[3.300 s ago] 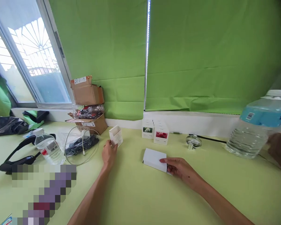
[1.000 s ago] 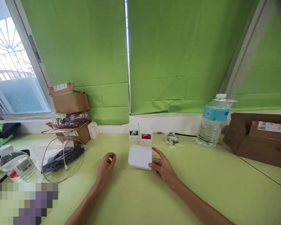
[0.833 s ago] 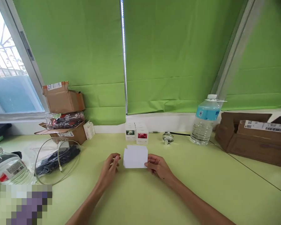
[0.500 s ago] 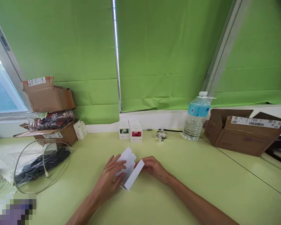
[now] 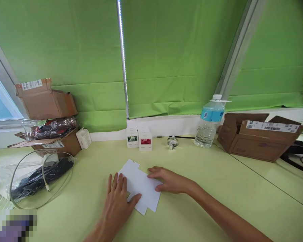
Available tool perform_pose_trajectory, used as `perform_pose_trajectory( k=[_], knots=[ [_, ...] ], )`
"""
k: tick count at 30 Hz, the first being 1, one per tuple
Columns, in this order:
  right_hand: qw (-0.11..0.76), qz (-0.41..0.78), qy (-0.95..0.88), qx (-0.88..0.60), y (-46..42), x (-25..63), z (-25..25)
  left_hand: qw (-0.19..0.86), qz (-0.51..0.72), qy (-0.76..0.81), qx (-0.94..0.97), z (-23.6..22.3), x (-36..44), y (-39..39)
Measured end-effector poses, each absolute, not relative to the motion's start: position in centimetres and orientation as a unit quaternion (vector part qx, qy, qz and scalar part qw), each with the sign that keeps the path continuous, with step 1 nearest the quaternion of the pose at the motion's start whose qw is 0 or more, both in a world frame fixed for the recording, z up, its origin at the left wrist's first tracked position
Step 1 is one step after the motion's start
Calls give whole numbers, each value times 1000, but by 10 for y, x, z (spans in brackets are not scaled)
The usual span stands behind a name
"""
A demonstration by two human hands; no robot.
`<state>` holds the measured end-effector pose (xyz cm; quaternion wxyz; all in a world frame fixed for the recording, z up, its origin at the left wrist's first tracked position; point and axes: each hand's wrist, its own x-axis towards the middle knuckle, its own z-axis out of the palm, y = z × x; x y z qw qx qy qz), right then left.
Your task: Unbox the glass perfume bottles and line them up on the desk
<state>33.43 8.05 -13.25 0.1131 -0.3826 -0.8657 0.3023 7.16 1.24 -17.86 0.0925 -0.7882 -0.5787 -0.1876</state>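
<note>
A white sheet of cut card with notched edges and flaps (image 5: 141, 186) lies flat on the pale green table (image 5: 187, 208). My left hand (image 5: 120, 200) rests on its left side, fingers stretched out and thumb across the lower part. At the card's right edge is my right hand (image 5: 166, 179), its thumb and fingers apart and touching the border. Neither hand is closed round anything. Beyond the card stand small white boxes with flower pictures, one showing a red flower (image 5: 145, 140) and one a white flower (image 5: 132, 139).
A clear perfume bottle (image 5: 172, 142) stands at the back, left of a large water bottle (image 5: 209, 122). An open cardboard box (image 5: 262, 141) sits at right. On the left are stacked cartons (image 5: 45, 102), a small white box (image 5: 83, 138), and a cable (image 5: 13, 174) over a bagged black item (image 5: 42, 179).
The card was partly folded, with its right flap raised; now it lies flattened. My left hand has spread out on it and my right hand has come to its right edge. The view has shifted slightly.
</note>
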Motion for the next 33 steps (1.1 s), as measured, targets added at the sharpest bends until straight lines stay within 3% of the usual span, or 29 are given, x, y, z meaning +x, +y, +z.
perform_pose_trajectory(
  k=[6,12,17,21,33],
  knots=[
    [192,164,-867,-429,78,314,-164,-38,-117,-428,-895,-161,83,-6],
    [294,107,-822,-476,86,311,-185,-113,-90,-513,-846,-150,76,-1],
    [261,79,-832,-482,89,317,-194,-57,-53,-698,-712,-141,15,33],
    [226,26,-853,-469,92,317,-201,-9,-38,-732,-680,-139,-28,41],
    [232,12,-860,-455,101,318,-210,53,-26,-781,-622,-143,-23,35]
  ],
)
